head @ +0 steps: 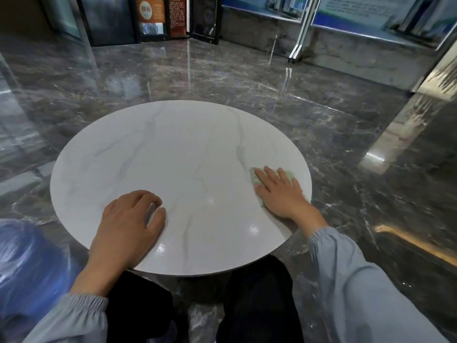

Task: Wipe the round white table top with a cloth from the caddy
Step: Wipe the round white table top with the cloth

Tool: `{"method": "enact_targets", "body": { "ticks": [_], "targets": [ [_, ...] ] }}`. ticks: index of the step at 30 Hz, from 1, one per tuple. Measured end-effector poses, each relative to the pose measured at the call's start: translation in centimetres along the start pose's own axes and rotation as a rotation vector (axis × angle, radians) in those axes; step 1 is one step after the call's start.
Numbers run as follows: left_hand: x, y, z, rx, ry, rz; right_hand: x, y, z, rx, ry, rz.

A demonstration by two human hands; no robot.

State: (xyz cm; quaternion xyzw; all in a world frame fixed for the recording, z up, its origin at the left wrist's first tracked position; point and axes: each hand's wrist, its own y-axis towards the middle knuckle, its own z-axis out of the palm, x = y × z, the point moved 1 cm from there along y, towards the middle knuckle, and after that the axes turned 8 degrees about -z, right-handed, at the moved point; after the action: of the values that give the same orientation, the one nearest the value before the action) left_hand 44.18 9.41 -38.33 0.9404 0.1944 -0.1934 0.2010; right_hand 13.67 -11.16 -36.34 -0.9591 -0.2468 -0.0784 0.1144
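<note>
My right hand [278,191] is spread flat on the green cloth [288,175], pressing it down near the right edge of the tabletop [173,154] so it can rub. My left hand [131,219] rests on the tabletop, fingers curled, holding nothing, probably to steady me. The posters [160,13] past the tabletop are too blurry to read.

Dim, cool indoor light. The polished marble floor [222,78] throws back long streaks of glare, and small bright ceiling-light spots glint on the white surface [254,229] near its front rim. Wide-angle bending curves the edges, and the blue shape [27,263] at lower left is blurred.
</note>
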Motion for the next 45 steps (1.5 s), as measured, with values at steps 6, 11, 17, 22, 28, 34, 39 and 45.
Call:
{"method": "enact_targets", "body": {
  "ticks": [6, 11, 17, 22, 28, 34, 39, 45],
  "targets": [
    [0.1, 0.0, 0.2, 0.009, 0.016, -0.002, 10.2, -2.2, 3.4, -0.003, -0.067, -0.303],
    [0.0, 0.0, 0.0, 0.012, -0.002, 0.002, 12.0, -4.1, 4.3, -0.008, -0.002, -0.471],
    [0.0, -0.1, -0.1, -0.013, -0.006, 0.009, 0.1, -0.2, 0.1, -0.048, -0.053, -0.093],
    [-0.1, -0.1, 0.1, -0.003, 0.003, 0.003, -6.2, 1.6, -1.5, -0.038, 0.048, 0.191],
    [-0.1, -0.2, 0.0, -0.005, -0.002, -0.007, 3.1, 3.5, 0.3, 0.031, -0.078, -0.109],
    [0.1, 0.0, 0.0, -0.014, -0.023, -0.008, 15.8, -3.1, 4.7, 0.054, -0.123, -0.639],
    [-0.1, -0.1, -0.3, -0.027, -0.043, 0.000, 9.4, -0.7, 2.1, -0.028, -0.087, -0.460],
    [0.0, 0.0, -0.3, -0.021, -0.043, 0.007, -5.6, 3.2, -1.9, -0.045, -0.033, 0.118]
  ]
}}
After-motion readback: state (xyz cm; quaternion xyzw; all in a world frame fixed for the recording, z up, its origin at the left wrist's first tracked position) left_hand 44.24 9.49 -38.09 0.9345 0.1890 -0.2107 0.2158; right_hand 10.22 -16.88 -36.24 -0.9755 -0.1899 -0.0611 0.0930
